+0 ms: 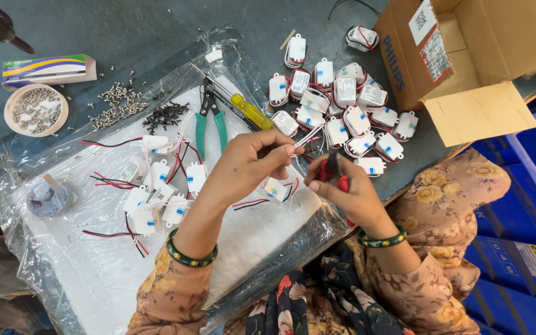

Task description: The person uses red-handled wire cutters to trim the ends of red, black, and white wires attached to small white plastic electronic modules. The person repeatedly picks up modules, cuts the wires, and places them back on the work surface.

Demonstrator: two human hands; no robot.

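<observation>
The left hand pinches thin wires; the right hand grips a red-handled cutter (its tip hidden), near white modules

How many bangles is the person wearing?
2: one green bangle on the left wrist, one green bangle on the right wrist. Sleeves could hide more.

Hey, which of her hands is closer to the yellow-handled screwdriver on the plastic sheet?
The left hand. It sits just below the yellow-handled screwdriver, pinching thin wires. The right hand, gripping a red-handled tool, is farther away, lower and to the right of it.
</observation>
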